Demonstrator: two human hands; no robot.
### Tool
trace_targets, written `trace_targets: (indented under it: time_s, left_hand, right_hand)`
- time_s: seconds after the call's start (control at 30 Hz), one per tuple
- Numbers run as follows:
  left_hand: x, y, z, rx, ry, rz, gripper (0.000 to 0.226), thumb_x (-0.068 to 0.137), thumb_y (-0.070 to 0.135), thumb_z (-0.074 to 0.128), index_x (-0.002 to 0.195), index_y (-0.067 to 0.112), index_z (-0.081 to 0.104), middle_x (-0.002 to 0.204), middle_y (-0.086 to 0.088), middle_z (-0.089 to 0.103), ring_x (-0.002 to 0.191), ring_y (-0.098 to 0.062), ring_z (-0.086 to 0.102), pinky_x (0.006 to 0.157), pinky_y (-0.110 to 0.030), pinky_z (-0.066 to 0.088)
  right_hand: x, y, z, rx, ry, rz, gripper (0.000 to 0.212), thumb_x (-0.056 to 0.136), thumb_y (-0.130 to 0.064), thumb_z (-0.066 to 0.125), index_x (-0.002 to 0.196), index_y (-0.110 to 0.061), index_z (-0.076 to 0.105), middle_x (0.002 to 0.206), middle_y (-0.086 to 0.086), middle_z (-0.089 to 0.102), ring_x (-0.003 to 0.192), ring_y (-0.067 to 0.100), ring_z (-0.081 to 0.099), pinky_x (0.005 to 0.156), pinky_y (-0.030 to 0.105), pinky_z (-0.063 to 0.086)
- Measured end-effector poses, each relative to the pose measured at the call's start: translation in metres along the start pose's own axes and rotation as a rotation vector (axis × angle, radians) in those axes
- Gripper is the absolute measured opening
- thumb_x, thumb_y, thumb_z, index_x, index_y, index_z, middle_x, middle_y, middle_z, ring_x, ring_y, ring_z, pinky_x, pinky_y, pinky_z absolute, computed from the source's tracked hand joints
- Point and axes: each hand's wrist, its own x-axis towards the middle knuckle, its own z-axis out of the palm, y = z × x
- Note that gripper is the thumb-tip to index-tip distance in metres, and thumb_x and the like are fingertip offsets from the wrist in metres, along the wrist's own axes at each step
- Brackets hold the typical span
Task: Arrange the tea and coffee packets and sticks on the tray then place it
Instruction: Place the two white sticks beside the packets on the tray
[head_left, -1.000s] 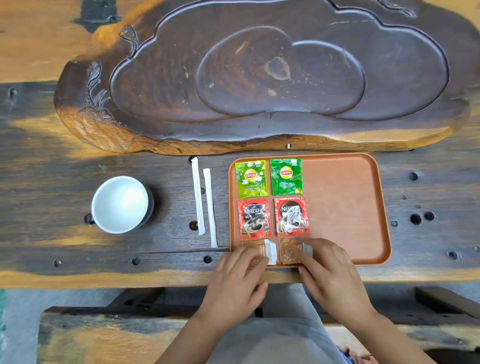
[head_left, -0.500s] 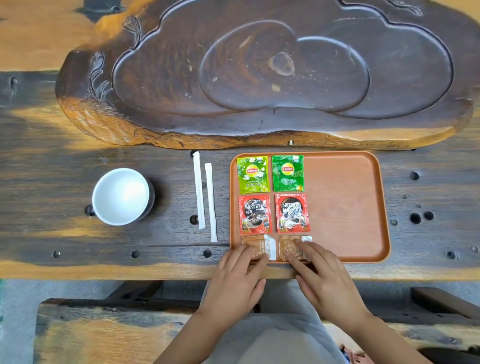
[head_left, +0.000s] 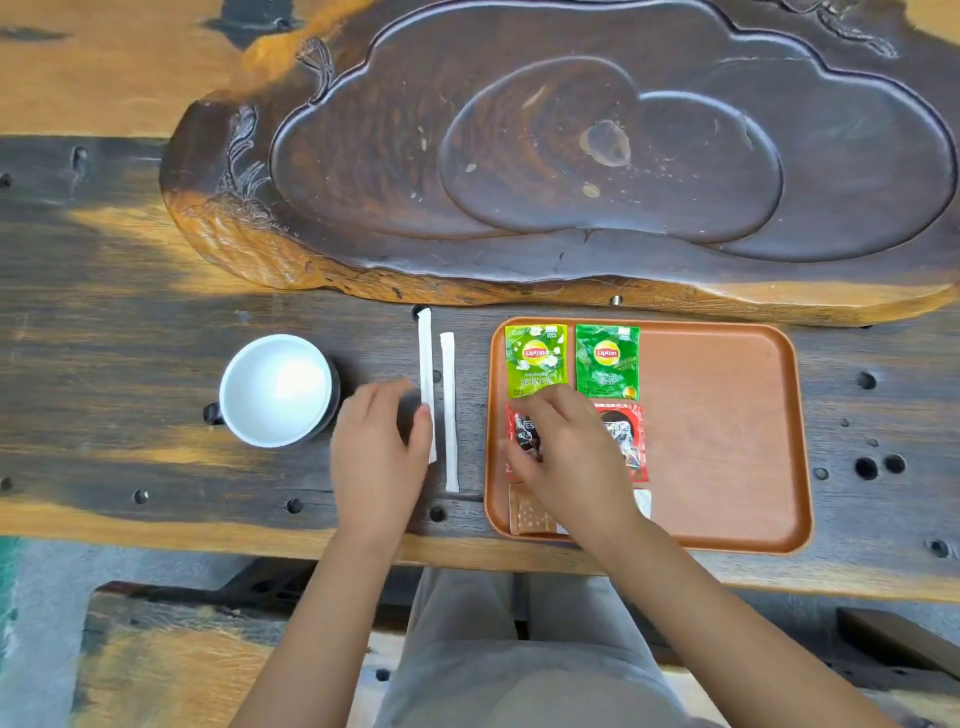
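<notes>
An orange tray (head_left: 727, 441) lies on the wooden table. In its left part two green Lipton tea packets (head_left: 536, 360) (head_left: 607, 361) sit side by side. Below them are two red Nescafe packets (head_left: 632, 441), partly covered by my right hand (head_left: 566, 457), which is open with nothing in it. A brown sugar packet (head_left: 527, 515) shows at the tray's near edge; its neighbour is mostly hidden. Two white sticks (head_left: 426, 364) (head_left: 448, 415) lie on the table left of the tray. My left hand (head_left: 376, 457) is open, and its thumb touches the longer stick.
A white cup (head_left: 278, 389) stands left of the sticks. A large carved dark wooden tea board (head_left: 571, 156) fills the back of the table. The table's near edge runs just below the tray, with a bench under it.
Both hands left the brown packets at the tray's near edge. My left hand moved left to the sticks; my right hand moved up and left over the red packets.
</notes>
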Motion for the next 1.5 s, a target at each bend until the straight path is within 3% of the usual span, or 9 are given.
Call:
trace_targets:
  time_s: [0.2, 0.53, 0.7, 0.9, 1.03, 1.13, 1.23, 1.37, 1.5]
  left_hand:
    - [0.034, 0.003, 0.016, 0.079, -0.088, -0.106, 0.024, 0.081, 0.022, 0.064, 0.098, 0.006, 0.063, 0.101, -0.012, 0.062, 0.096, -0.029, 0.055, 0.07, -0.037, 0.046]
    - [0.036, -0.01, 0.023, 0.055, -0.069, -0.156, 0.013, 0.078, 0.017, 0.067, 0.08, 0.007, 0.06, 0.086, -0.008, 0.06, 0.081, -0.026, 0.056, 0.058, -0.031, 0.043]
    - [0.04, -0.008, 0.025, 0.004, -0.092, -0.274, 0.011, 0.079, 0.016, 0.063, 0.072, 0.008, 0.061, 0.079, -0.008, 0.064, 0.076, -0.025, 0.058, 0.058, -0.027, 0.039]
    - [0.038, -0.006, 0.019, -0.104, -0.103, -0.369, 0.009, 0.08, 0.015, 0.062, 0.072, 0.014, 0.065, 0.072, 0.0, 0.066, 0.065, -0.016, 0.057, 0.058, -0.023, 0.041]
    - [0.032, 0.0, 0.005, -0.36, -0.098, -0.423, 0.01, 0.08, 0.016, 0.065, 0.07, 0.015, 0.063, 0.066, 0.01, 0.061, 0.064, 0.0, 0.056, 0.059, -0.009, 0.04]
    - [0.021, 0.014, 0.0, -0.584, -0.17, -0.51, 0.008, 0.079, 0.016, 0.067, 0.071, 0.016, 0.064, 0.073, 0.002, 0.066, 0.07, -0.009, 0.06, 0.069, -0.021, 0.046]
    - [0.012, 0.036, 0.002, -0.777, -0.269, -0.573, 0.009, 0.078, 0.01, 0.067, 0.077, 0.018, 0.063, 0.075, -0.002, 0.066, 0.068, -0.011, 0.059, 0.073, -0.028, 0.049]
    - [0.001, 0.068, 0.012, -0.48, -0.252, -0.257, 0.024, 0.08, 0.009, 0.064, 0.081, 0.03, 0.053, 0.073, 0.009, 0.062, 0.065, 0.002, 0.058, 0.061, -0.009, 0.045]
    - [-0.008, 0.106, 0.031, -0.399, -0.334, -0.049, 0.018, 0.082, 0.009, 0.062, 0.087, 0.024, 0.054, 0.074, 0.016, 0.056, 0.07, 0.003, 0.055, 0.064, -0.014, 0.046]
  right_hand:
    - [0.042, -0.054, 0.03, -0.185, -0.292, 0.053, 0.024, 0.09, -0.019, 0.053, 0.107, -0.003, 0.054, 0.111, 0.015, 0.057, 0.095, 0.032, 0.06, 0.064, 0.03, 0.034]
    - [0.052, -0.057, 0.047, -0.266, -0.358, 0.157, 0.02, 0.083, 0.006, 0.047, 0.094, -0.003, 0.06, 0.099, 0.014, 0.067, 0.089, 0.031, 0.064, 0.062, 0.029, 0.037]
    - [0.054, -0.057, 0.048, -0.238, -0.36, 0.211, 0.018, 0.082, 0.006, 0.049, 0.081, -0.012, 0.055, 0.095, 0.012, 0.068, 0.087, 0.031, 0.064, 0.061, 0.028, 0.036]
    - [0.054, -0.044, 0.047, 0.09, -0.236, 0.353, 0.014, 0.085, -0.017, 0.058, 0.074, -0.008, 0.06, 0.075, 0.009, 0.066, 0.075, 0.027, 0.063, 0.06, 0.029, 0.048]
    - [0.049, -0.033, 0.024, 0.45, -0.199, 0.401, 0.017, 0.084, -0.02, 0.064, 0.069, -0.015, 0.058, 0.062, -0.007, 0.057, 0.058, 0.005, 0.052, 0.053, 0.012, 0.038]
    - [0.041, -0.018, 0.0, 0.566, -0.161, 0.433, 0.014, 0.081, -0.02, 0.068, 0.071, -0.017, 0.059, 0.064, -0.001, 0.063, 0.057, 0.01, 0.056, 0.056, 0.023, 0.043]
    - [0.027, 0.002, -0.026, 0.645, -0.075, 0.413, 0.02, 0.08, -0.012, 0.069, 0.075, -0.025, 0.055, 0.057, -0.004, 0.061, 0.051, 0.006, 0.056, 0.051, 0.02, 0.045]
    - [0.0, 0.042, -0.061, 0.589, 0.084, 0.322, 0.031, 0.082, -0.006, 0.066, 0.085, -0.035, 0.055, 0.061, -0.001, 0.063, 0.056, 0.008, 0.058, 0.053, 0.017, 0.045]
    - [-0.026, 0.093, -0.085, 0.371, 0.173, 0.364, 0.035, 0.083, -0.005, 0.062, 0.084, -0.039, 0.053, 0.067, -0.006, 0.063, 0.066, 0.002, 0.057, 0.055, 0.006, 0.039]
